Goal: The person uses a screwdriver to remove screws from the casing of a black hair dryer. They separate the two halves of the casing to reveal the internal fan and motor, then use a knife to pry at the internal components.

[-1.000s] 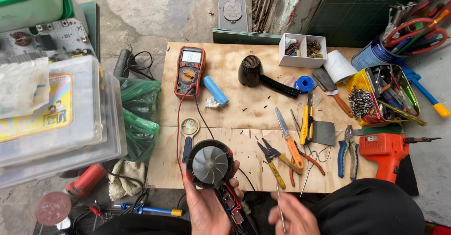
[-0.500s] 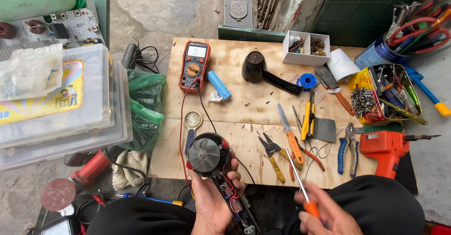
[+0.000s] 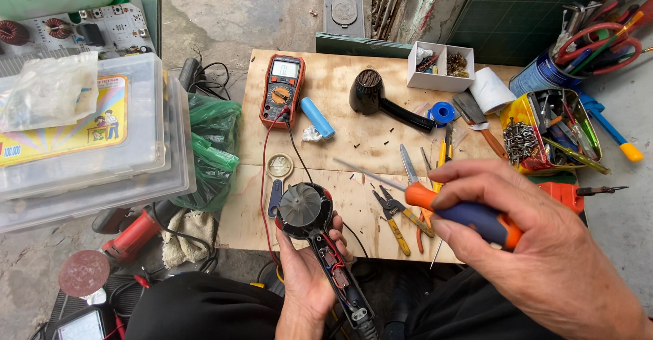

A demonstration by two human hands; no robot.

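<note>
The right hand (image 3: 544, 245) grips an orange-and-blue screwdriver (image 3: 435, 200), its tip aimed toward the opened hair dryer (image 3: 309, 228) clasped in the left hand (image 3: 306, 272) at the wooden board's (image 3: 354, 136) near edge. A slip could likely gouge the exposed fan or snag the red wires.

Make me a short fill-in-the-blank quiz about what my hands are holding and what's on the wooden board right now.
1. The right hand grips a screwdriver whose handle is orange and ____.
2. The left hand holds an opened hair dryer with its ____ exposed at the round end.
3. The multimeter on the board has a red lead and a ____ lead.
4. The blue cylinder lies to the ____ of the multimeter.

Missing words: blue; fan; black; right
</note>
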